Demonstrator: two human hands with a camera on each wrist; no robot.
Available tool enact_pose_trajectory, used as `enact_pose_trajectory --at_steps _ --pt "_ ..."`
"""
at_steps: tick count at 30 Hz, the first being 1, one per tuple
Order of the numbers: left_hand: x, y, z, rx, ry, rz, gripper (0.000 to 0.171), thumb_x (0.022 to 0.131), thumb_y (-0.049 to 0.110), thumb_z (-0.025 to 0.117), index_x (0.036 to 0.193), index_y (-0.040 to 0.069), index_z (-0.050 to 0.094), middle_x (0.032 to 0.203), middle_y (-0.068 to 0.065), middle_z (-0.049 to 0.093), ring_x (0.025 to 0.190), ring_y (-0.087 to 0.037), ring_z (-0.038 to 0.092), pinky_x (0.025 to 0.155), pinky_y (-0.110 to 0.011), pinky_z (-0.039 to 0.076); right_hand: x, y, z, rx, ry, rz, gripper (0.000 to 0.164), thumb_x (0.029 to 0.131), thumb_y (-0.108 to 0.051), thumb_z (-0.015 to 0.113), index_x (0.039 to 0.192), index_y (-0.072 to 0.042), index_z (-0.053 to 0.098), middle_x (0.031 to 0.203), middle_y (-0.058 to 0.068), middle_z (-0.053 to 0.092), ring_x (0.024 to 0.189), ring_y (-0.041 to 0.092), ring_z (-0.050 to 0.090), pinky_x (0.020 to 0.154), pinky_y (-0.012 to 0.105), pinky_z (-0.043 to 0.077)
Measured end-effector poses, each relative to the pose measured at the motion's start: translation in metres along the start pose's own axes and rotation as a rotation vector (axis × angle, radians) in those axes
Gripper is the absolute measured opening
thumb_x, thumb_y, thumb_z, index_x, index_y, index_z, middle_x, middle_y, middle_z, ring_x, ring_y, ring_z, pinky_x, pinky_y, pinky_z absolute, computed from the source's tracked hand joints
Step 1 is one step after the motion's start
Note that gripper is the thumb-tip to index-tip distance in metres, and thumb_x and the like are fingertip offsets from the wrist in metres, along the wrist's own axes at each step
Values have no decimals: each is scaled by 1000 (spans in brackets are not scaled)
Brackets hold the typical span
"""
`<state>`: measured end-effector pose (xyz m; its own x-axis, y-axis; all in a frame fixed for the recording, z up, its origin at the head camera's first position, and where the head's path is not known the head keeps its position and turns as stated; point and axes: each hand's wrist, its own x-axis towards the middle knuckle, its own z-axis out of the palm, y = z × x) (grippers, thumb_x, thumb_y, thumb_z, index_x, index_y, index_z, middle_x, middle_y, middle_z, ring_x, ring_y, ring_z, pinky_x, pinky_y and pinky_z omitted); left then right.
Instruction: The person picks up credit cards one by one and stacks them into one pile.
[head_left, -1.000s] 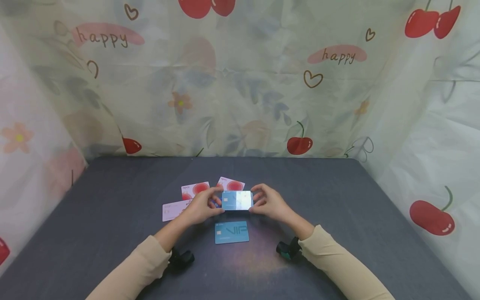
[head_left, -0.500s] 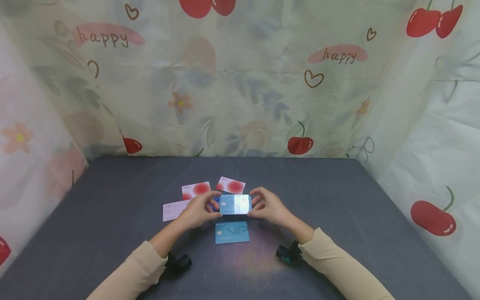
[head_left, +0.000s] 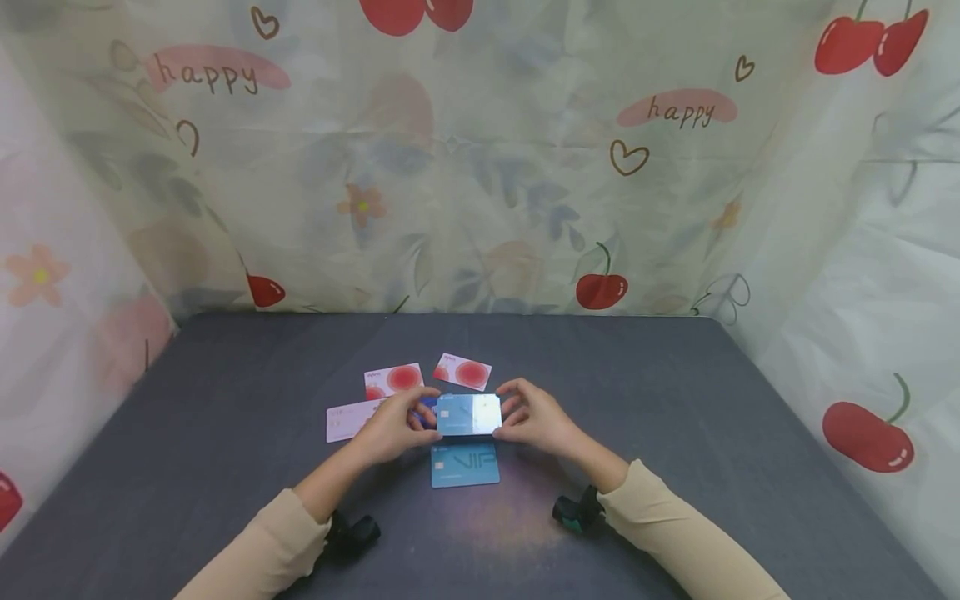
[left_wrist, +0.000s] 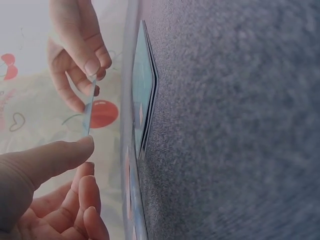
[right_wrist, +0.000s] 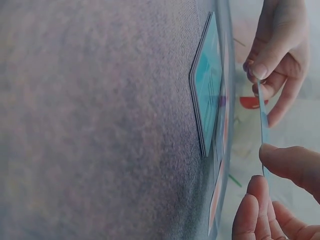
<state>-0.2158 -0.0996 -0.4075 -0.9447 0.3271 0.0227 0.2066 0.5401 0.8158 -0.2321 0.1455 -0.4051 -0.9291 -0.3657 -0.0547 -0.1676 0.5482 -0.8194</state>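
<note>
Between both hands, a light blue card is held up above the table by its two short sides. The left hand pinches its left end with thumb and fingers. At the opposite end the right hand grips it the same way. Seen edge-on in the left wrist view, the raised card is thin and apart from the table. Just below it on the table lies a small stack of blue cards, its top VIP card face up; several layered edges show in the right wrist view on this card stack.
Behind the hands lie two pink cards with red circles, a left one and a right one. A pale pink card is partly under the left hand. A dark blue card shows behind the fingers. Patterned cloth hangs behind the dark table.
Both hands have brought the held blue card toward the near side and slightly left, closer to the VIP card stack. The cards on the table have stayed put.
</note>
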Motion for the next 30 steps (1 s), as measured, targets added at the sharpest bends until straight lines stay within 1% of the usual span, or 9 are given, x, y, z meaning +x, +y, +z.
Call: enact_pose_trajectory --at_steps 3,9,15,19,25,30 --pt "-2 -1 1 8 7 -7 56 77 8 74 128 4 51 89 -5 61 70 -11 54 62 -18 49 0 0 1 3 -6 -13 52 76 -9 75 121 -5 49 99 12 59 77 14 63 76 31 55" --pt "-6 -2 1 38 18 1 55 77 8 74 127 3 52 89 -5 62 68 -10 54 60 -17 49 -2 -2 3 4 -16 -8 52 76 -8 75 121 -4 48 99 11 59 76 13 63 75 30 55" --pt "-8 0 2 26 22 -28 55 76 7 74 127 4 52 88 -4 61 68 -11 54 61 -19 50 -3 -3 5 2 -14 -4 52 76 -7 75 120 -4 48 98 12 59 75 13 63 75 31 56" --pt "-9 1 2 24 17 -33 55 76 7 74 126 4 52 88 -3 61 68 -11 53 61 -20 50 -3 -3 5 1 -13 5 52 76 -8 75 120 -4 48 98 11 59 75 13 62 75 31 56" --pt "-11 0 1 34 3 -18 54 77 8 74 126 3 52 88 -4 62 68 -11 53 59 -19 49 -4 -3 6 -3 -27 10 52 76 -9 75 121 -4 48 98 11 59 76 13 63 76 30 55" --pt "-13 0 0 44 -8 -23 55 77 10 74 126 3 52 88 -4 62 68 -11 53 58 -19 48 -5 -2 7 -6 -34 19 52 76 -10 75 121 -5 49 99 11 59 76 13 62 76 30 55"
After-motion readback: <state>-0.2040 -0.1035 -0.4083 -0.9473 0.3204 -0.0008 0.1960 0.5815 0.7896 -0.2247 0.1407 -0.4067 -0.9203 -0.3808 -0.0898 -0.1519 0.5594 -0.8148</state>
